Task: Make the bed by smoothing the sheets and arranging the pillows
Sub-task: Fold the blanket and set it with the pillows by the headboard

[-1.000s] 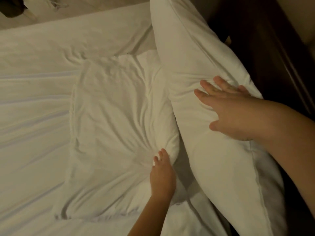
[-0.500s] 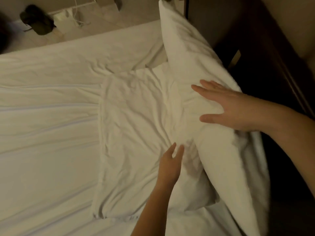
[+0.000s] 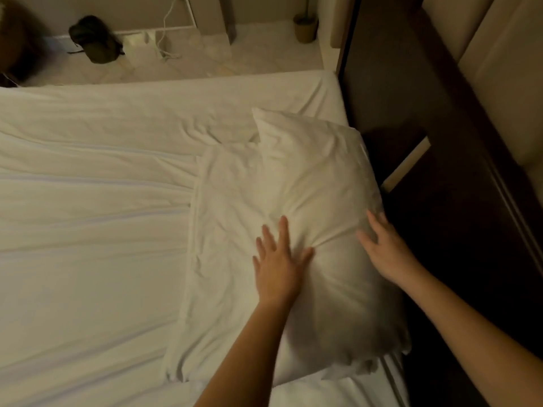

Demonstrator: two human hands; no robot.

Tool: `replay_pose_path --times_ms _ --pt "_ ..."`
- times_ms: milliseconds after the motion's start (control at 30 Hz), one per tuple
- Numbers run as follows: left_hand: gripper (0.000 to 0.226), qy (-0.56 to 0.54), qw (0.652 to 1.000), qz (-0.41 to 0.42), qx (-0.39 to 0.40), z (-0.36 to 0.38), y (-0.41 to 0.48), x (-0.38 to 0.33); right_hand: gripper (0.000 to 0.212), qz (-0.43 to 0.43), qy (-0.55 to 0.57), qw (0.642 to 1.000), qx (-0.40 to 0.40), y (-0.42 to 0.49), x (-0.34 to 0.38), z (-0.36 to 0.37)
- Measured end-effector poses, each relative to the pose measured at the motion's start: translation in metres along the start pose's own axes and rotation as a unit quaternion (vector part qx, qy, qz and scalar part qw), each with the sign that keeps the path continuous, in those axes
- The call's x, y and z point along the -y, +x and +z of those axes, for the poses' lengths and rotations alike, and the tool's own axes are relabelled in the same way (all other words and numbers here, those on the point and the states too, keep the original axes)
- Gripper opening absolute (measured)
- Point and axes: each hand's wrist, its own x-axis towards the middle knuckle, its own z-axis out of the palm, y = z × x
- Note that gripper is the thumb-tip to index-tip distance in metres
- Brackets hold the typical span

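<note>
Two white pillows lie stacked at the right side of the bed. The upper pillow point(image 3: 320, 183) lies over the right part of the lower pillow point(image 3: 223, 230), which sticks out to the left. My left hand point(image 3: 279, 262) rests flat with spread fingers where the two pillows meet. My right hand point(image 3: 385, 248) presses, fingers straight, on the upper pillow's right edge near the headboard. The white sheet point(image 3: 88, 224) covers the mattress, with long creases running across it.
A dark wooden headboard point(image 3: 440, 201) runs along the right, with padded beige panels point(image 3: 505, 69) behind it. On the floor beyond the bed are a dark bag point(image 3: 94, 39), a white cable point(image 3: 167, 27) and a small brown basket point(image 3: 305, 27).
The upper pillow, which stood leaning against the headboard, now lies flat on the lower one. My right hand slid to its right edge; my left hand opened flat. The view shifted back.
</note>
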Motion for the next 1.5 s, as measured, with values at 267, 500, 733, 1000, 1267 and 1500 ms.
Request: replay_pose_path --times_ms 267,500,733,1000,1267,1500 --pt "0.071 -0.145 0.978 -0.150 -0.004 0.008 0.034 0.095 0.086 0.060 0.089 0.992 -0.062 0.013 -0.046 0.030" --pt "0.074 -0.139 0.983 -0.122 -0.012 0.001 0.053 0.047 0.091 0.034 0.188 0.979 -0.076 0.015 -0.051 0.040" --pt "0.051 -0.198 0.969 -0.068 -0.131 -0.027 0.021 0.010 0.074 -0.041 0.200 0.972 -0.114 0.001 -0.046 0.038" --pt "0.047 -0.239 0.951 0.003 -0.196 -0.079 -0.015 0.012 0.070 -0.085 0.234 0.957 -0.150 -0.034 -0.014 0.046" --pt "0.063 -0.061 0.991 -0.064 -0.097 -0.057 -0.014 0.077 0.077 0.021 -0.072 0.991 -0.107 -0.019 0.010 0.087" --pt "0.059 0.032 0.990 0.065 -0.120 -0.055 0.052 0.067 0.065 -0.110 -0.169 0.967 -0.157 0.038 0.085 0.105"
